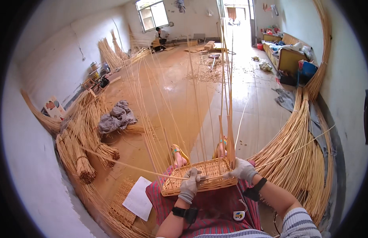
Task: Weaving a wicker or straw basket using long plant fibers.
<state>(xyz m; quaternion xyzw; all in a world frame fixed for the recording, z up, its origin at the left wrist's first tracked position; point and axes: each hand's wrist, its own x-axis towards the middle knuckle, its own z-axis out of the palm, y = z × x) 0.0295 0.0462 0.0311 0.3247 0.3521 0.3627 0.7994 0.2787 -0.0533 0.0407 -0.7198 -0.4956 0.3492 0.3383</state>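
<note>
Wicker basket, seemingly mid-weave.
Left hand and right hand clamp its near side (fingers partly hidden); next likely calls for tightening the long strand.

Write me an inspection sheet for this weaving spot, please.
Surface: striped cloth across the lap, under the basket.
Job's things: basket, woven, tall strands rising around it; strand bundle at right.
Clutter: crumpled grey cloth at left; scraps on the floor farther off.
Hands: gloved left hand closed at the basket's near side; gloved right hand at its right end.
Cables: thin cord on the left wall.
Surroundings: another person near the window; open doorway.
</note>
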